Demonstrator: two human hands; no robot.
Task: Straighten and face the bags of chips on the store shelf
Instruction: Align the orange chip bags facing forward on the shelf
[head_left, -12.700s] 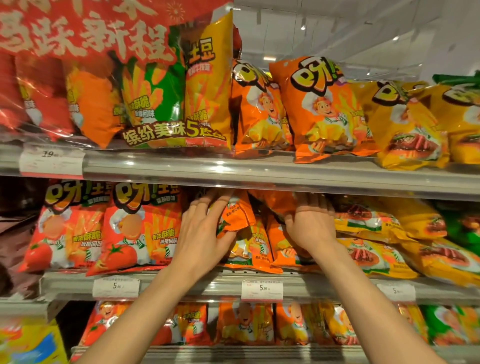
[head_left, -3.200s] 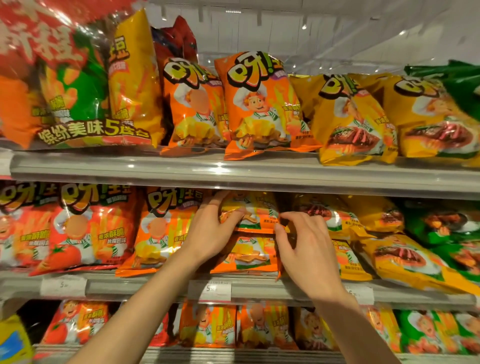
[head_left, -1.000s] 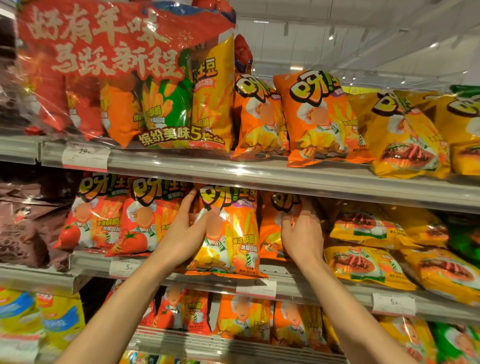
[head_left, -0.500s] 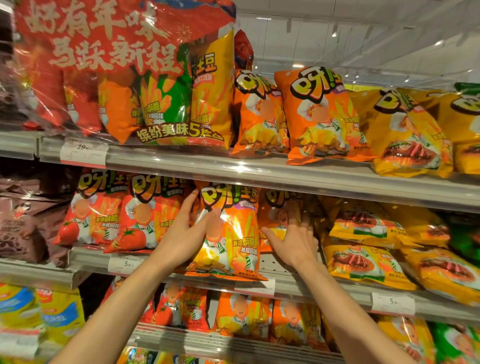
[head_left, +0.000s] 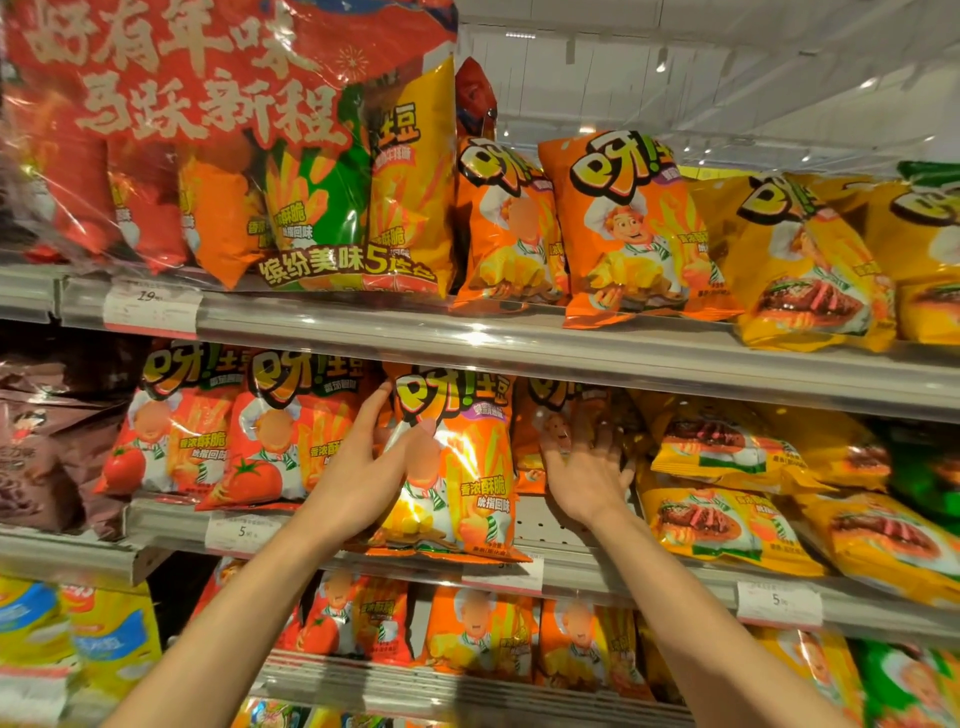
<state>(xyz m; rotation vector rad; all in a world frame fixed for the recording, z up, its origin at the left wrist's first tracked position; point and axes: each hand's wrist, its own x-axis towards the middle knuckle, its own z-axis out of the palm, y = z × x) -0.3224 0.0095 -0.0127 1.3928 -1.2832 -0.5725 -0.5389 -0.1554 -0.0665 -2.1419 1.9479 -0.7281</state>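
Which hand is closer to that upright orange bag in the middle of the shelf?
The left hand: it grips the orange bag's left edge. The right hand is off to the bag's right, fingers spread at a second orange bag set further back.

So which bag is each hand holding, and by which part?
Left hand holds the upright orange bag by its left edge. Right hand holds nothing, fingers spread.
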